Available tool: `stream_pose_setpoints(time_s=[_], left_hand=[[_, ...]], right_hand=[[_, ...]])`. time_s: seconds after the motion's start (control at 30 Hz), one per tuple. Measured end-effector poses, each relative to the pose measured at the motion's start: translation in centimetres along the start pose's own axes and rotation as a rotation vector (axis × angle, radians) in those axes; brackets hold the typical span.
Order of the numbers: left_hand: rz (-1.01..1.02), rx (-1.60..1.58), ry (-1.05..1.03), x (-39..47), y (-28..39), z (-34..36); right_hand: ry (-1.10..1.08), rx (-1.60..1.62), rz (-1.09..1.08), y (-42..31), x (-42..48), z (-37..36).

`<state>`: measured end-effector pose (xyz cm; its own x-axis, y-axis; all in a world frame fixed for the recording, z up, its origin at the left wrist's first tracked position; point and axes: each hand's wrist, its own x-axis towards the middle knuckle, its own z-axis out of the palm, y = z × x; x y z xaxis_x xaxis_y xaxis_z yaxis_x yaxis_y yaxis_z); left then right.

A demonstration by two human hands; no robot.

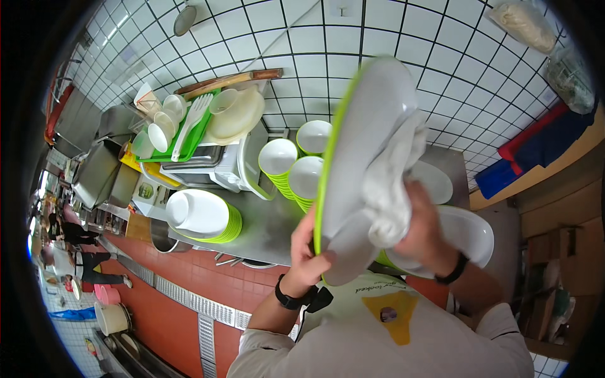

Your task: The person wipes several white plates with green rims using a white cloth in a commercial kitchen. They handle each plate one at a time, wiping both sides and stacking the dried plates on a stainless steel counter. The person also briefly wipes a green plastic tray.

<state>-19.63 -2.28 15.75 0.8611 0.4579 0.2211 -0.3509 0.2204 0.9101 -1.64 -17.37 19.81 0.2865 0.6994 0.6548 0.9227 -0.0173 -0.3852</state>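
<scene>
My left hand grips the lower rim of a large oval dish, white inside and lime green outside. The dish is tilted up on edge, its inner face towards my right. My right hand holds a crumpled white cloth against that inner face. Below and beside my right forearm lies another white-and-green dish, partly covered by the arm. A white oval dish sits just beyond my right hand, partly hidden by it.
On the steel counter stand a stack of oval dishes and stacks of round bowls. A green tray bears cups and a white slotted spatula. Cardboard boxes stand at right. People are far left.
</scene>
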Motion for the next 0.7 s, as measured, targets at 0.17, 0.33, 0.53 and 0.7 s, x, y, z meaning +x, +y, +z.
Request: stream_pose_setpoints(time_s=[0.17,0.33,0.53,0.7], left_hand=[[0.044,0.012,0.271,0.9,1.5,1.8],[0.184,0.083,0.417,-0.6,0.2,0.1],[-0.134,-0.426,0.435,-1.9,0.8,-2.7],[-0.308,-0.380,0.185,-3.0,-1.7,-2.2]], right_hand=[[-0.211,0.089,-0.235,-2.9,-5.6,3.8],[-0.047,0.155,-0.027,-1.1,-0.9,0.5],[0.252,0.977,0.723,2.7,-0.3,-6.6],[0.148,0.857,0.612,0.3,1.8,-6.7]])
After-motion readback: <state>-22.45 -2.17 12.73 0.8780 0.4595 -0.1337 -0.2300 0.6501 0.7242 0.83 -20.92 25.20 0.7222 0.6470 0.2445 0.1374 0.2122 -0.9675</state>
